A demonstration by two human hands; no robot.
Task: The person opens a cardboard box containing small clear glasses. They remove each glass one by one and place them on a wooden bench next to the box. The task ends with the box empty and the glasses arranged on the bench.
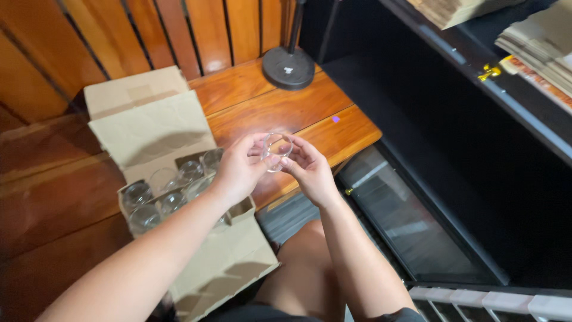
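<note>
You hold a small clear glass [276,152] in both hands, just right of the open box [179,179]; your left hand [238,170] curls around its side with the thumb on the rim; your right hand [308,170] pinches the other edge, fingers half closed; it looks light, stiff, smooth and breakable, so grip the wall, not only the rim; more glasses [156,200] sit in the box's dividers; a lamp base [288,67] stands beyond the box.

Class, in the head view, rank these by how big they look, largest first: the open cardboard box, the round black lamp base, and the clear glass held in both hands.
1. Cardboard box
2. Lamp base
3. Glass
</note>
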